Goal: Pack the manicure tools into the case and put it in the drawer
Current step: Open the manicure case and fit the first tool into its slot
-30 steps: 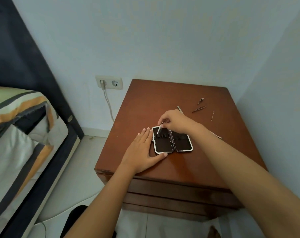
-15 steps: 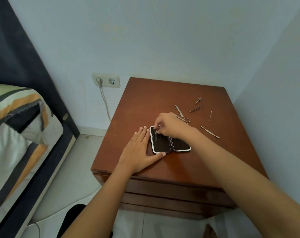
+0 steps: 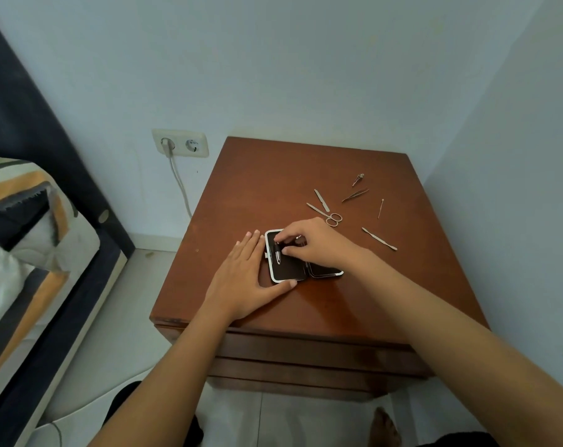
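Observation:
An open manicure case (image 3: 289, 273) with a dark lining and a white rim lies flat on the brown nightstand (image 3: 306, 314). My left hand (image 3: 241, 280) lies flat against the case's left side, thumb along its front edge. My right hand (image 3: 314, 244) hovers over the case, fingertips pinched on a small metal tool (image 3: 277, 255) that lies in the left half. Loose on the tabletop behind are scissors (image 3: 329, 216), a nail file (image 3: 321, 200), tweezers (image 3: 355, 195), a small clipper (image 3: 358, 179), a thin pin-like tool (image 3: 380, 208) and a cuticle pusher (image 3: 379, 239).
Closed drawer fronts (image 3: 306, 354) run below the tabletop. A wall corner hems in the nightstand's back and right. A wall socket (image 3: 180, 143) with a plugged cable sits to the left, and a bed (image 3: 25, 240) stands at far left.
My right hand has brought the small metal tool down into the case's left half. The left hand has stayed beside the case. The scissors and file are now uncovered.

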{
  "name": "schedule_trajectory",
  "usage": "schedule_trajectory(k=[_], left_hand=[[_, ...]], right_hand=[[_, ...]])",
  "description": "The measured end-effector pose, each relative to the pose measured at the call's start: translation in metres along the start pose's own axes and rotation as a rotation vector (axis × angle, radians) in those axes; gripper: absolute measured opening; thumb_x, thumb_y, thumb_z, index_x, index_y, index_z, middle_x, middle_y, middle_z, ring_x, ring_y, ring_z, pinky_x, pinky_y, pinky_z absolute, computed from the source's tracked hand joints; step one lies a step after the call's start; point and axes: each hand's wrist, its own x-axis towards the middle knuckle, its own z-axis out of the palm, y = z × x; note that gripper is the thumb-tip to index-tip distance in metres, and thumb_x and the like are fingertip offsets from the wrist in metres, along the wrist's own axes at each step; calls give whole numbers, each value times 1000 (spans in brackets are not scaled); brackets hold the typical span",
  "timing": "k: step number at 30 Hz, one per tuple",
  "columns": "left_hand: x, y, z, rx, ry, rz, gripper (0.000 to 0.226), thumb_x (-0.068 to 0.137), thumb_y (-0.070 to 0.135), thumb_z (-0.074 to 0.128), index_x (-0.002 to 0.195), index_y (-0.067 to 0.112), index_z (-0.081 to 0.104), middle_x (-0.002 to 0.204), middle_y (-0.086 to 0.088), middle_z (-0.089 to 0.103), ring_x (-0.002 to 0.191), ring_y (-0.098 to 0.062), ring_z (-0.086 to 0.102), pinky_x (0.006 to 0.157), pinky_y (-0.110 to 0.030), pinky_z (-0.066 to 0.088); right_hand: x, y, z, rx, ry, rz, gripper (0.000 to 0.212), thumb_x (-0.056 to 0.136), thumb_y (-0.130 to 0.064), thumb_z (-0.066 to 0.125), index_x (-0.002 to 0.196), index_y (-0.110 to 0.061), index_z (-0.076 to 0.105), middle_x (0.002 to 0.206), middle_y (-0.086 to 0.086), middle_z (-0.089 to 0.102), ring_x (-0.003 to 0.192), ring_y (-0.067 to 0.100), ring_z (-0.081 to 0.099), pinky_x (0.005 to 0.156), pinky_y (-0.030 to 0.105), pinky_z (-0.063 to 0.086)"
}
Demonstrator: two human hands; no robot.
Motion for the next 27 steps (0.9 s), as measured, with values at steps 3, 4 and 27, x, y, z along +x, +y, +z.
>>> schedule_trajectory(k=[3,4,27], left_hand=[[1,-2,0,14,-12,-5,105,70,82,36,150,19,10,159,1,9,145,-9,1,115,-24,-4],[1,-2,0,11,-15,-5,106,69,83,36,150,19,10,159,1,10,145,-10,1,115,-25,-3],[1,-1,-1,15,-16,-19,110,66,85,32,150,16,12,159,1,10,145,-9,2,115,-24,-3]], right_hand=[[-1,1,7,16,41,-16,28,79,-10,69,107,-10,68,108,8,69,90,9,58,78,13,43],[-1,2,8,26,61,-13,27,79,-9,69,106,-9,68,107,8,69,89,8,57,76,11,42],[18,30,-25,6,378,72,19,84,-7,59,99,-6,70,106,11,70,100,21,62,93,28,45]])
